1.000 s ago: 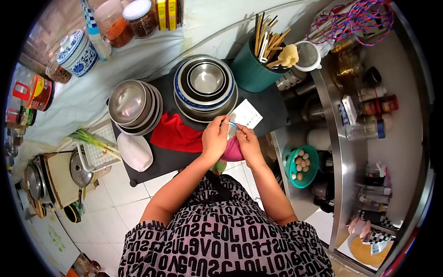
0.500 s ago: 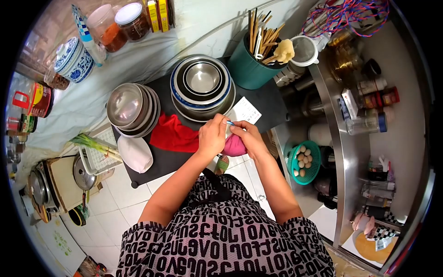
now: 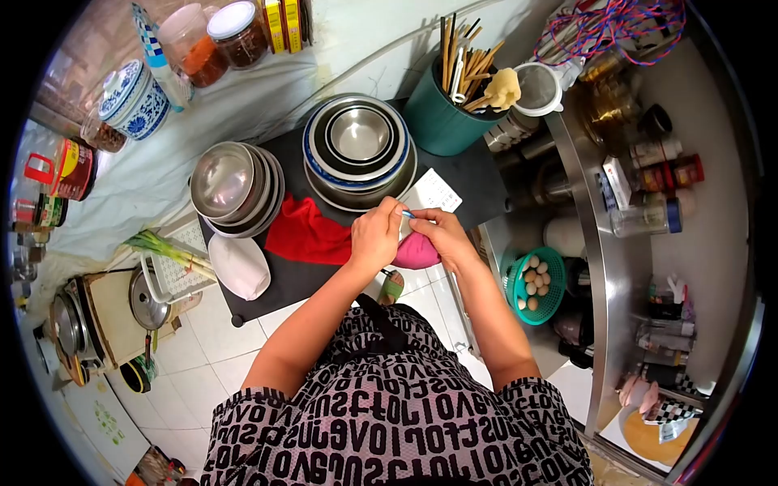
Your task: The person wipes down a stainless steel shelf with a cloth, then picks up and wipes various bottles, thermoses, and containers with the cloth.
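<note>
Above the front edge of the dark table (image 3: pixel 288 285), my two hands meet at a rounded pink bundle (image 3: pixel 418 253) with a pale, blue-edged top. My left hand (image 3: pixel 375 236) is closed in a pinch at that top. From the other side, my right hand (image 3: pixel 440 235) is closed round the bundle, thumb and fingers by the blue edge. What the bundle contains is hidden. A red cloth (image 3: pixel 309 235) lies just left of my left hand, and a white printed sheet (image 3: pixel 434 193) lies beyond my right hand.
Stacked steel bowls (image 3: pixel 220 182) and nested basins (image 3: pixel 357 136) stand behind the cloth. A green bin (image 3: pixel 442 121) holds chopsticks. A white dish (image 3: pixel 237 263) sits left. To the right, a green basket (image 3: pixel 519 279) holds eggs beside a steel shelf (image 3: pixel 598 324).
The view has shifted slightly, moving the tabletop things a little to the right. Both hands keep their hold on the pink bundle with only small finger movement.
</note>
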Tool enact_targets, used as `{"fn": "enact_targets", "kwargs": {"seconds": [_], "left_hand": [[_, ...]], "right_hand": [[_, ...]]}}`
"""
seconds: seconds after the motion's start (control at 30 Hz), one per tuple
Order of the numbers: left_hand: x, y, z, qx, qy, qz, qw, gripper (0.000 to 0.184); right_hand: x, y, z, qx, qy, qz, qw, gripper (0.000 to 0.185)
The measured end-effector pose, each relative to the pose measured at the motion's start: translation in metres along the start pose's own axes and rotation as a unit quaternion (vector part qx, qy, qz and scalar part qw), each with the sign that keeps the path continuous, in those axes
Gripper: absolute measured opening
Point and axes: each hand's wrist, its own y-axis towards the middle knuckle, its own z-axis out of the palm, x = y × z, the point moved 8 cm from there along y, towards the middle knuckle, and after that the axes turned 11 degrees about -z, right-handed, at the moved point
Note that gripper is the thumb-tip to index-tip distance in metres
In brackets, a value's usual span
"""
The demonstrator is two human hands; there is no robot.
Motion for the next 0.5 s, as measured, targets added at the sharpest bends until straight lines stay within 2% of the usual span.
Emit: {"fn": "enact_targets", "kwargs": {"seconds": [0.1,0.2,0.27,0.3,0.37,0.5], "left_hand": [[0.001,0.002,0.001,0.003,0.008,-0.002,1.000,0.021],[0.001,0.000,0.003,-0.002,0.004,-0.002,1.000,0.021],[-0.002,0.001,0.000,-0.017,0.006,0.017,1.000,0.029],[-0.002,0.001,-0.001,-0.018,0.008,0.018,1.000,0.029],[-0.001,0.001,0.001,-0.007,0.010,0.005,1.000,0.020],[0.001,0.001,0.002,-0.006,0.012,-0.006,1.000,0.019]], "right_hand": [[-0.004,-0.002,0.000,0.030,0.050,0.018,0.998,0.033],[-0.006,0.001,0.002,0.016,0.012,-0.001,1.000,0.037],[0.003,0.008,0.006,0.015,-0.073,-0.049,0.996,0.037],[0.003,0.008,0.006,0.016,-0.071,-0.051,0.996,0.037],[-0.001,0.007,0.005,0.020,-0.011,-0.013,1.000,0.034],[0.001,-0.001,0.003,0.062,0.035,0.008,0.997,0.034]]}}
